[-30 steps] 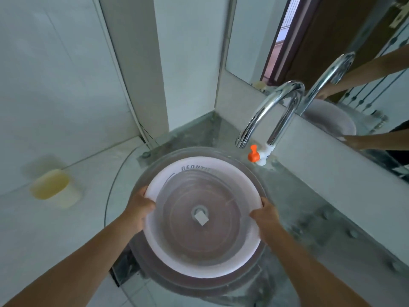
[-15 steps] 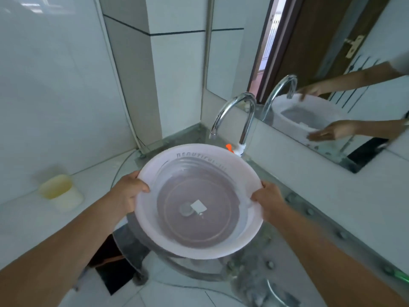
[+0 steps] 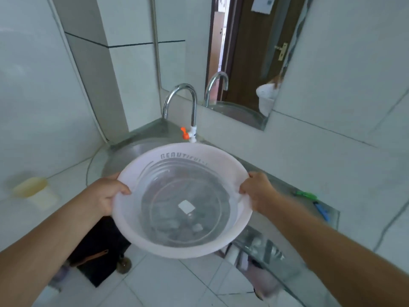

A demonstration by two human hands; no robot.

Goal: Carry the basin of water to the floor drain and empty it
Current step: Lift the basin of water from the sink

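A pale pink plastic basin point(image 3: 183, 154) with clear water in it hangs in the air in front of the glass sink point(image 3: 124, 156). My left hand point(image 3: 106, 193) grips its left rim with the thumb over the edge. My right hand point(image 3: 256, 191) grips the right rim the same way. A small white square label shows through the water at the basin's bottom. White floor tiles point(image 3: 168, 282) lie below the basin. No floor drain is in view.
A chrome tap point(image 3: 188, 103) with an orange lever point(image 3: 184, 133) stands behind the sink, under a wall mirror point(image 3: 239, 52). A yellow cup point(image 3: 33, 189) sits on the left ledge. A glass counter point(image 3: 309, 207) runs right, with a lower shelf. A dark object point(image 3: 99, 247) lies under the sink.
Both hands have lifted the basin out of the sink and drawn it back toward me. My view has pulled away from the sink, so the floor now shows below.
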